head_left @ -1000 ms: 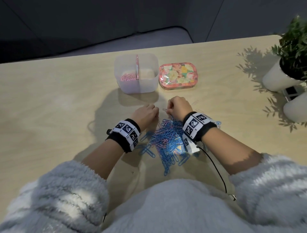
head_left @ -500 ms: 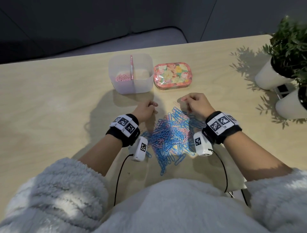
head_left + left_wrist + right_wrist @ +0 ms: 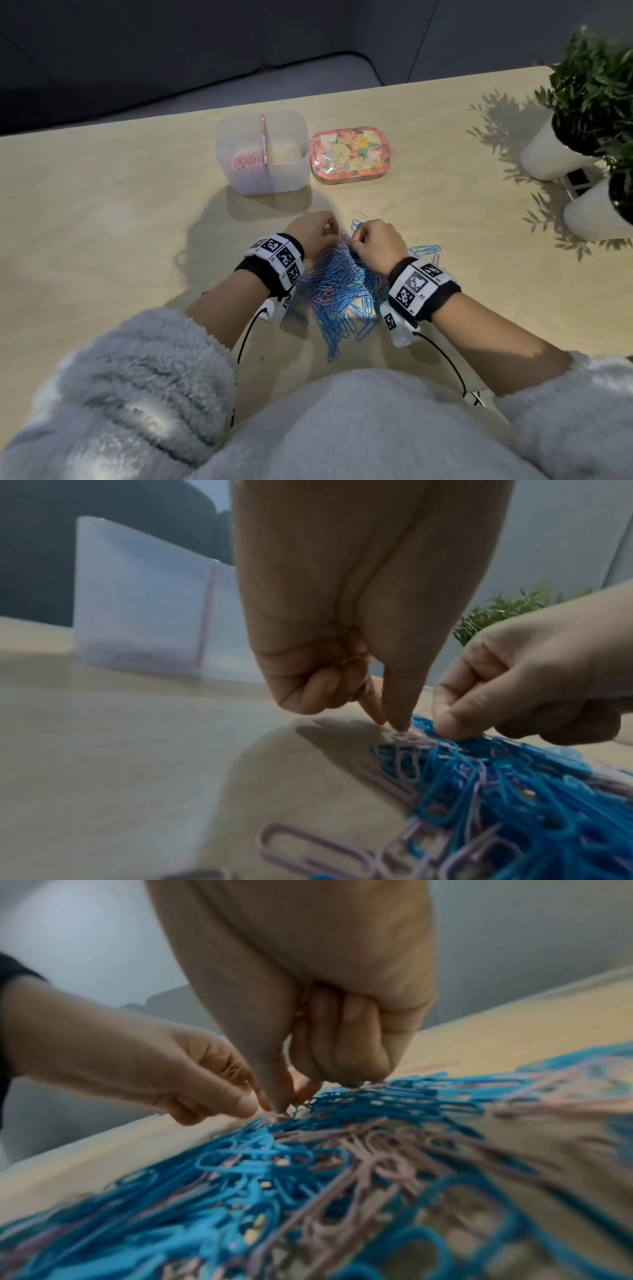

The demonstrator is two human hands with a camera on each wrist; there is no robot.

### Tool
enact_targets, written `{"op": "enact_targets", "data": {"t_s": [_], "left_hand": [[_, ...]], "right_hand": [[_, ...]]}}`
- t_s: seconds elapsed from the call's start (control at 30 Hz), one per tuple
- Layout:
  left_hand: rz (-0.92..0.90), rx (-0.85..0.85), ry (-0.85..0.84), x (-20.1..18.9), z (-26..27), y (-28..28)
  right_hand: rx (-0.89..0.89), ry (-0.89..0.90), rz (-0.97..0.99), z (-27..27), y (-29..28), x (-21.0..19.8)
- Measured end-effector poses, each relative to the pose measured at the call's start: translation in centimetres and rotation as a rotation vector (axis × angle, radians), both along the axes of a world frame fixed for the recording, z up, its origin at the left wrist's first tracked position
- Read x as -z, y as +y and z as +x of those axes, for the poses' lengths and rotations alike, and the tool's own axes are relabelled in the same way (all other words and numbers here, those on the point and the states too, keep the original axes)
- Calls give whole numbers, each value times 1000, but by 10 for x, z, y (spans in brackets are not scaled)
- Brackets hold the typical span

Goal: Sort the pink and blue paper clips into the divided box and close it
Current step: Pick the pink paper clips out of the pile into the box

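— Which step are you on?

— Picking pink out of the mixed pile of paper clips [image 3: 342, 284] on the surface [image 3: 102, 212]. My left hand [image 3: 313, 229] has thumb and forefinger tips pressed onto a pink clip [image 3: 407, 735] at the pile's far edge, the other fingers curled in. My right hand [image 3: 371, 241] is bunched up, its thumb and forefinger tips pinching down into the same spot; I can't tell which clip that grip has.

— And the box?

— The divided box [image 3: 262, 154] stands open just beyond my hands, frosted plastic, soft-cornered. Its left compartment holds pink clips; the right looks bare. The floral lid [image 3: 349, 154] lies beside it.

— What does the next move need?

— I'd say a fine pinch and a slow lift. These are thin coated wire loops, slick and interlocked, so one clip may drag blue neighbours along.
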State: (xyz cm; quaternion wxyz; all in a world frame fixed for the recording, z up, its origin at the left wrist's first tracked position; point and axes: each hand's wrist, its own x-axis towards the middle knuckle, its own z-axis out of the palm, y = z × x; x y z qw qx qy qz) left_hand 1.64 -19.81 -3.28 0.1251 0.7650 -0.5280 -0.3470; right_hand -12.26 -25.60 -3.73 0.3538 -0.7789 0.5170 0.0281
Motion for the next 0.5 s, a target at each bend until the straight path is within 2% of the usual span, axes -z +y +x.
{"op": "enact_targets", "data": {"t_s": [0.1,0.23,0.37,0.5], "left_hand": [[-13,30,-90,1,-1,1],[-57,68,-108,0,-3,-1],[-39,89,-93,-2,-9,-7],[15,132,-140,-1,-15,-10]], "right_hand": [[74,-25,10,-16,-6,-1],[-5,83,32,-32,-13,-10],[40,-38,-209,-15,-27,-19],[3,9,-193,13,-45,-14]]}}
